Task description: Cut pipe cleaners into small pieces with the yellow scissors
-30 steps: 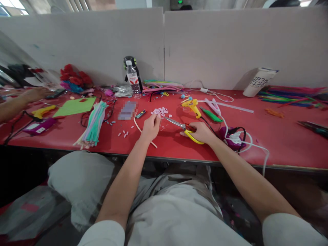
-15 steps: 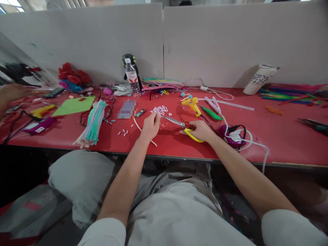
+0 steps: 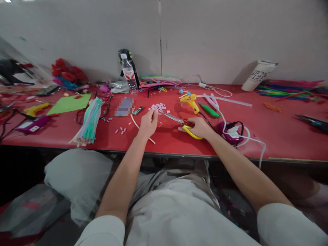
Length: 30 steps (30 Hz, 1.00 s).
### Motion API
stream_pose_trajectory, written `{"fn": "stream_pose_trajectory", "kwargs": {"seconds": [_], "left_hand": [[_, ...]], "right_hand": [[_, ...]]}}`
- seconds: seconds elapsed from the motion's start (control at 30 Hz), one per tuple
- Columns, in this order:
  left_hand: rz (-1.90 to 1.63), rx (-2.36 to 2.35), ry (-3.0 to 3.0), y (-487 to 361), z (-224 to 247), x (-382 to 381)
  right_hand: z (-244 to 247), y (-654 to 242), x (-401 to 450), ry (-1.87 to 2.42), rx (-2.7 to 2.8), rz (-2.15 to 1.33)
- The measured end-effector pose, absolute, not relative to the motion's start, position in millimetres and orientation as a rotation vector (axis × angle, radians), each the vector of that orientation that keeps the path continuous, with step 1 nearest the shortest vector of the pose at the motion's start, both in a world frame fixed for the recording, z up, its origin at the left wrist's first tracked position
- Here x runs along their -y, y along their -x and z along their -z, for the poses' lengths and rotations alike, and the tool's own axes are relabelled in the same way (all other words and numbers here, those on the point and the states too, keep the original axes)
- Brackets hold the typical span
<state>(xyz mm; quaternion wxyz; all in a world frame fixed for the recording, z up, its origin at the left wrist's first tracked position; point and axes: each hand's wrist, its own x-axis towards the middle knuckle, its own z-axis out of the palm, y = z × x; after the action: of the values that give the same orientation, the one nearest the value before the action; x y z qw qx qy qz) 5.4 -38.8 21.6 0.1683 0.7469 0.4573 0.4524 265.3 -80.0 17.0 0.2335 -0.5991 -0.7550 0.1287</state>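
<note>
My right hand [image 3: 196, 127] is closed round the yellow and red handles of a pair of scissors [image 3: 174, 118], whose blades point left at my left hand [image 3: 150, 123]. The fingers of my left hand are pinched together near the blade tips; what they hold is too small to make out. Just behind it lies a heap of small pale pink pieces [image 3: 159, 107]. A thin cream strip [image 3: 135, 123] runs on the red table [image 3: 169, 143] beneath my left wrist. Several more small pieces [image 3: 121, 131] are scattered to the left.
Behind my right hand are a yellow glue gun [image 3: 189, 101] and a green tool [image 3: 209, 110]. Left stands a bottle [image 3: 130, 76], with a pipe-cleaner bundle [image 3: 90, 121] nearer. A purple device [image 3: 232, 133] with a white cable is right; a white cup [image 3: 257, 77] leans behind.
The view has shifted slightly, so objects sit a little higher and further left. At the far left, another person's hand has gone out of view. Both my hands keep nearly the same pose.
</note>
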Motion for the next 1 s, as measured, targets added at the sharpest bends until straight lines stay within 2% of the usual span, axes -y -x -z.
{"fn": "stream_pose_trajectory", "kwargs": {"seconds": [1.0], "left_hand": [[-1.297,-1.305,-2.118,-5.7,-21.6,39.6]], "right_hand": [[-13.1,-265.5,76.3,1.648,2.074,-0.365]]}}
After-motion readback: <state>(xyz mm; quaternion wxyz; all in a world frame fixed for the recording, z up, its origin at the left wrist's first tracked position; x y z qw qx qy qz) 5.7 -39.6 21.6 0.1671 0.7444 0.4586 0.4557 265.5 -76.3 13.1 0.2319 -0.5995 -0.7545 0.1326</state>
